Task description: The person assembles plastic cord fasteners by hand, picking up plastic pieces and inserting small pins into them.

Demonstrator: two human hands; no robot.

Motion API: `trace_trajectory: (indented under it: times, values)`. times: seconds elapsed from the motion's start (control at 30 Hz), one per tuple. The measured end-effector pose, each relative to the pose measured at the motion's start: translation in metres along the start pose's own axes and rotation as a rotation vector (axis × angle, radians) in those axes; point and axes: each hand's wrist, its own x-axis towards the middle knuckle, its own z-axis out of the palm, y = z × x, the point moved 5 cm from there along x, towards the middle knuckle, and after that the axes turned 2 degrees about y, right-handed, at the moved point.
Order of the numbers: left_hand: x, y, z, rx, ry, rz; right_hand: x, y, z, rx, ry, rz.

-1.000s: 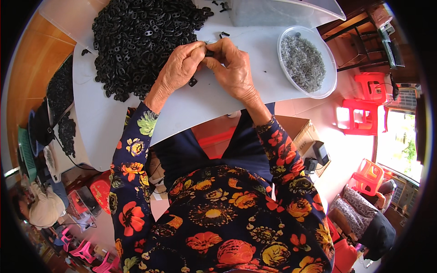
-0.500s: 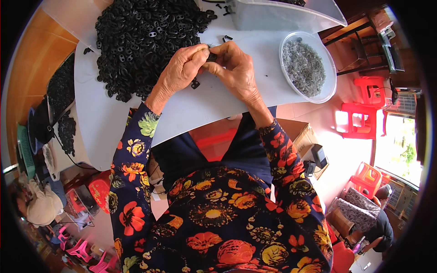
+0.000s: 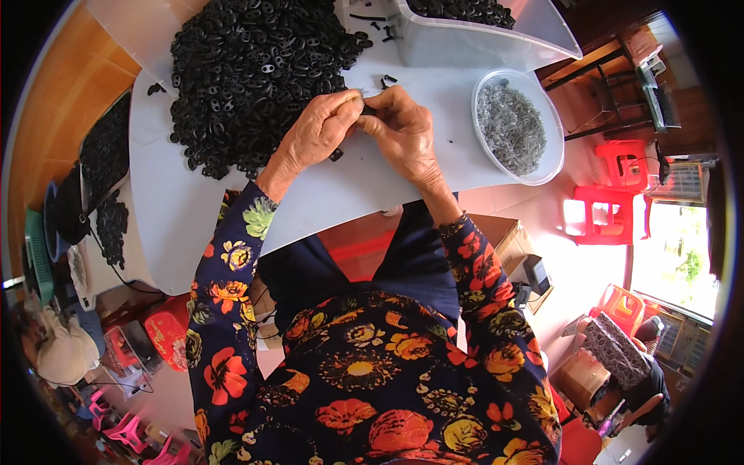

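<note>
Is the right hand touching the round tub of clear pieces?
Apart. The head view shows a wide strip of pale tabletop between the right hand and the round tub.

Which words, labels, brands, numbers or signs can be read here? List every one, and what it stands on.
None can be quoted.
Rounded red plastic item: pale lettering, too small to read.
Brown cardboard box: any print too blurred to read.
Small black piece between left hand and right hand: mostly hidden, no lettering visible.
Heap of black oval two-holed parts: none visible.
Round clear plastic tub: none visible.
</note>
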Motion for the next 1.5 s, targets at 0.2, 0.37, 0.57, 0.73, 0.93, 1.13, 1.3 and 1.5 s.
trace_trajectory:
  times: [0.2,0.37,0.57,0.73,0.93,1.13,1.3,1.5]
  values:
    - [0.001,0.015,-0.012,-0.257,0.078,0.031,0.012,-0.035,-0.009,0.074,0.158,-0.107]
    - [-0.003,-0.002,-0.032,-0.460,0.241,-0.018,0.085,-0.132,-0.070,-0.671,0.352,-0.557]
    - [-0.014,-0.012,-0.047,-0.444,0.405,-0.066,0.091,-0.146,-0.035,-0.713,0.102,-0.724]
    - [-0.010,-0.012,-0.042,-0.486,0.442,-0.063,0.076,-0.036,0.009,-0.677,-0.231,-0.389]
    - [-0.013,-0.010,-0.038,-0.420,0.407,-0.059,0.076,0.004,0.024,-0.770,-0.462,-0.279]
    - [-0.012,-0.010,-0.041,-0.393,0.409,-0.046,0.085,-0.009,0.012,-0.705,-0.412,-0.121]
    - [-0.012,-0.010,-0.041,-0.392,0.411,-0.049,0.074,-0.013,0.018,-0.669,-0.478,-0.135]
    - [-0.012,-0.011,-0.039,-0.372,0.393,-0.069,0.066,-0.006,0.027,-0.821,-0.582,-0.175]
